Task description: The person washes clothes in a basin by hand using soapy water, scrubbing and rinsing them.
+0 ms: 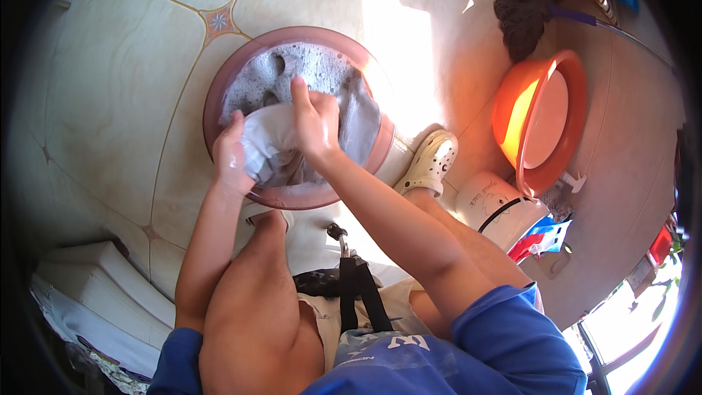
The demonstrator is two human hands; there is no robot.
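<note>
A round pinkish plastic basin (299, 199) stands on the tiled floor before me, holding foamy water and wet grey cloth (359, 115). Over it, my left hand (230, 151) grips the left end of a bunched, pale wet cloth (269, 131), thumb pointing up. My right hand (318, 118) is closed around the right part of the same cloth, its thumb also raised. White suds (323, 63) cover the water beyond my hands. Whether the pale cloth joins the grey fabric below is hidden by the folds and my hands.
An orange basin (578, 93) leans on its side at right, near a mop head (521, 16). Below it stands a white bucket (482, 203) with a colourful packet (543, 238). A cream clog (433, 162) is on my right foot, close to the pink basin. White boxes (104, 285) sit lower left.
</note>
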